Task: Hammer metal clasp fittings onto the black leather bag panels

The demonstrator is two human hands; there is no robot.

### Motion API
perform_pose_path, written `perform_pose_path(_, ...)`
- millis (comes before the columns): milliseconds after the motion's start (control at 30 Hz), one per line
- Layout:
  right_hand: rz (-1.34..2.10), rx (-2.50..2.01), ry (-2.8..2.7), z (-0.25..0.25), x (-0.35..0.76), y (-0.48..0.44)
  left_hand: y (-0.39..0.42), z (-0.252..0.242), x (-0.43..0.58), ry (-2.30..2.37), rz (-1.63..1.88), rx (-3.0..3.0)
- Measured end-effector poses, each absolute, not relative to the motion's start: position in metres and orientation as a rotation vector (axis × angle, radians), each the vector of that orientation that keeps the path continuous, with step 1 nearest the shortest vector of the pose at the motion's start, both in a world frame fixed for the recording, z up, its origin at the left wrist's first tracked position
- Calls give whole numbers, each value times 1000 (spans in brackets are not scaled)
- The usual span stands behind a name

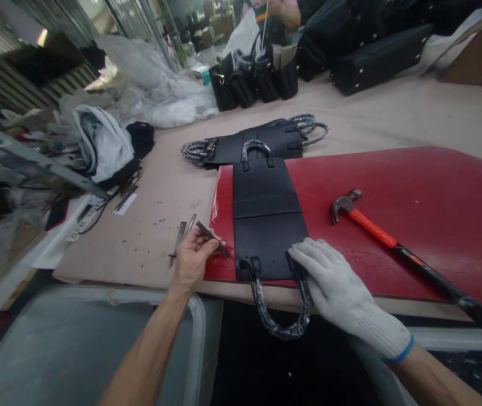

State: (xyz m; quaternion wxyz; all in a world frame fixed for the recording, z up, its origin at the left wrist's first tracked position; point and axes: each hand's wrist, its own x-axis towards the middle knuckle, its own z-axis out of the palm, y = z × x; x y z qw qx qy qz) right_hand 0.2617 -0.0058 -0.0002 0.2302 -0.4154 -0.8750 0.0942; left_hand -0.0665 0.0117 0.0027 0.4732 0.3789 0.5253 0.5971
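Note:
A flat black bag panel [266,217] with wrapped handles at both ends lies on a red board [414,208]. My right hand [334,285], in a white glove, presses flat on the panel's near right corner beside the near handle [281,321], which hangs over the table edge. My bare left hand [192,256] pinches a thin dark metal strip [213,238] at the board's left edge.
A hammer with an orange and black handle [397,248] lies on the red board to the right. More metal strips [180,237] lie left of my hand. Further black panels [257,144] and bags [253,79] sit behind. Another person [277,11] works at the far end.

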Motion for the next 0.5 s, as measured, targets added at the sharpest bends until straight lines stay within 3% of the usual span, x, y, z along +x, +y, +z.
perform_pose_path(167, 235, -1130, -2409, -4, 263, -4, 0, -18, -61, 1297, 1480, 1037)
perform_pose_path(500, 194, -1135, -2407, -8, 264, -3, -13, -13, -61, 1314, 1502, 1078)
